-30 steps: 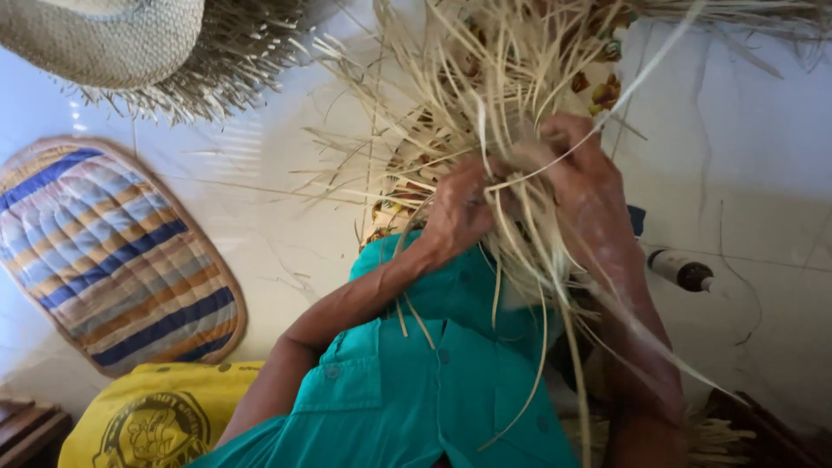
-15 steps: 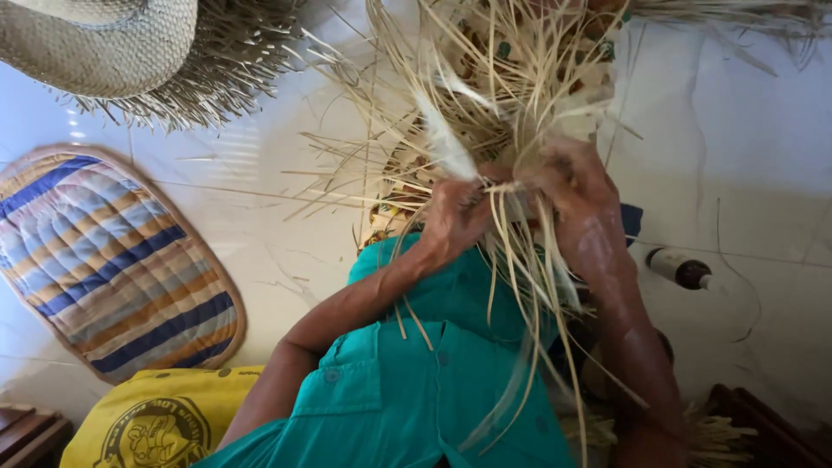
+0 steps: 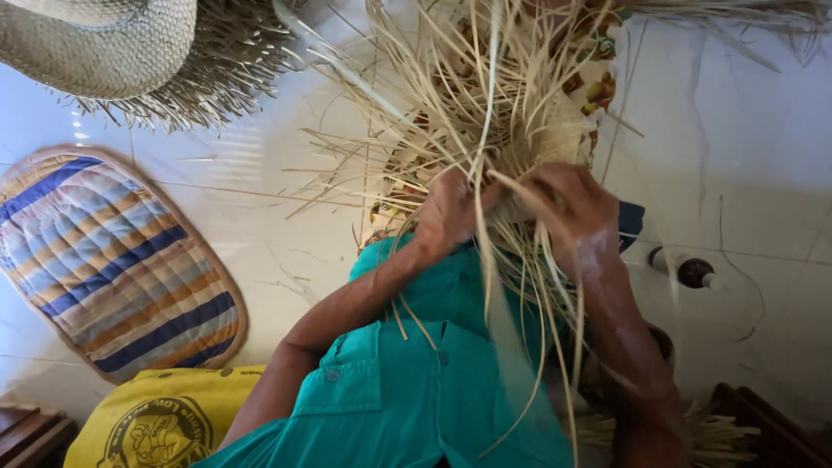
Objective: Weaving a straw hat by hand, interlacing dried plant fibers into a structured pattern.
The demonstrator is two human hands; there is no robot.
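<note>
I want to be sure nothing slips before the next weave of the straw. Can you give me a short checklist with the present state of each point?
1. Left hand grips the straw strands: ok, fingers closed on them.
2. Right hand holds the woven part: ok, it presses the strands near the woven edge.
3. Loose strands free of tangles: not ok, they fan out and cross in all directions.
4. Strands clear of the teal shirt: not ok, several hang down over it.
5. Which strand comes next: cannot tell, the hands cover the working edge.
6. Finished straw hat out of the way: ok, it lies apart on the white floor.
</note>
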